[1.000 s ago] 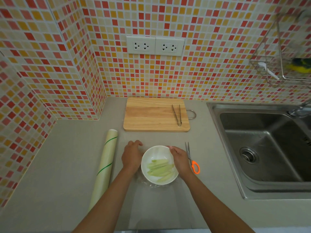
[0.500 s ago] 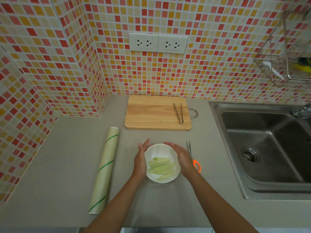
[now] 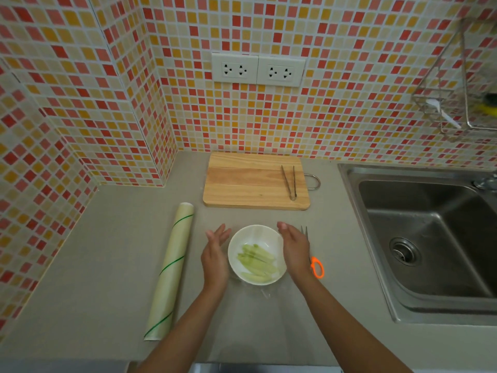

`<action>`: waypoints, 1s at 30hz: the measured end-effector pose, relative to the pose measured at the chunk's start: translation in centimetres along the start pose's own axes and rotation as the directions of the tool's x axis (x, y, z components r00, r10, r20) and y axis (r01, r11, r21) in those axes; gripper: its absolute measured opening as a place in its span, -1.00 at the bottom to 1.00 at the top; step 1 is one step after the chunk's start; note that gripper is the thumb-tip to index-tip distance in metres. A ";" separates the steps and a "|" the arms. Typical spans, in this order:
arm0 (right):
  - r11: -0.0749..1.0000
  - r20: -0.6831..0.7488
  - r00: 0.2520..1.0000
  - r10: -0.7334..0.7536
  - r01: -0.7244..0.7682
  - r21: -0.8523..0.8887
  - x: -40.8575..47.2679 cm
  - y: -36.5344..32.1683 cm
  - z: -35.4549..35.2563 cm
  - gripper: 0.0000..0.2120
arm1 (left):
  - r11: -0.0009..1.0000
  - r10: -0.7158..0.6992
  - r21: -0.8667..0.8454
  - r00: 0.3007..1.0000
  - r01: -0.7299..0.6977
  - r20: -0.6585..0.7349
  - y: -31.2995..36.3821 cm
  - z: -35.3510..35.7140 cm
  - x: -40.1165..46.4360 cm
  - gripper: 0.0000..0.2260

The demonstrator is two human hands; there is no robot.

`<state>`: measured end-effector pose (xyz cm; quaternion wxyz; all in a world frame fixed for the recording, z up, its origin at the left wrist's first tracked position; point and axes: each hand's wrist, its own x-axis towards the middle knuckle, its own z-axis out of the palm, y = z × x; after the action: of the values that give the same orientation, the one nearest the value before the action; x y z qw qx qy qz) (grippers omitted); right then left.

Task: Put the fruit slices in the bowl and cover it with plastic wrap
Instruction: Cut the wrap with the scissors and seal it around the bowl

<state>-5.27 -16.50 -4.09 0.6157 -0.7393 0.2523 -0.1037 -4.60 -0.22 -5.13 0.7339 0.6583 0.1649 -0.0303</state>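
Note:
A white bowl [image 3: 256, 234] stands on the grey counter with several pale green fruit slices [image 3: 256, 261] in it. A clear film of plastic wrap [image 3: 265, 293] lies over the bowl and bunches at its near edge. My left hand [image 3: 215, 255] is flat and upright beside the bowl's left wall, fingers straight. My right hand [image 3: 294, 250] is held the same way along the right wall. Neither hand grips anything. The plastic wrap roll [image 3: 170, 270], pale with green stripes, lies to the left.
A wooden cutting board [image 3: 250, 181] lies behind the bowl with metal tongs [image 3: 289, 181] on it. Orange-handled scissors [image 3: 316, 265] lie just right of my right hand. A steel sink [image 3: 430, 238] fills the right side. Tiled walls close off the back and left.
Both hands have loosened from cupping the bowl's rim to flat, open palms at its sides, moving slightly away from it. The bowl stays put.

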 end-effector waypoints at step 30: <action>0.975 0.308 0.943 0.125 -0.175 0.138 0.7 -0.6 0.2 -0.62 | 0.986 -0.166 0.046 0.966 0.160 0.199 -0.1 0.9 1.0 -0.39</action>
<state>-4.43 -16.64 -3.71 0.7114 -0.6719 0.2032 0.0357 -3.50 -0.98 -5.43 0.7320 0.6468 0.1423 -0.1598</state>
